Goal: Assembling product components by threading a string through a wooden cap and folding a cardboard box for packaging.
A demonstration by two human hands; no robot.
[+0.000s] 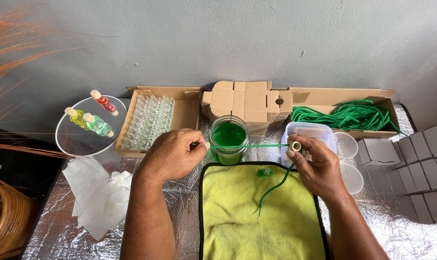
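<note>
My left hand [172, 155] pinches one end of a thin green cord [257, 146] that runs taut to the right. My right hand [317, 166] holds a small cork stopper [296, 146], and the cord passes through it. The cord's loose tail [275, 187] hangs down over a yellow cloth [259, 216]. A glass jar of green liquid [228, 138] stands just behind the cord, between my hands. A small green bottle [264, 172] lies on the cloth's top edge.
A cardboard box of clear glass bottles [151, 120] sits at the back left, beside a clear round tray [91, 126] with corked coloured bottles. Folded cartons [247, 103], a box of green cords [348, 115], a plastic container [309, 132], white cups [346, 144], grey boxes [420, 159] and white tissue [100, 192] surround them.
</note>
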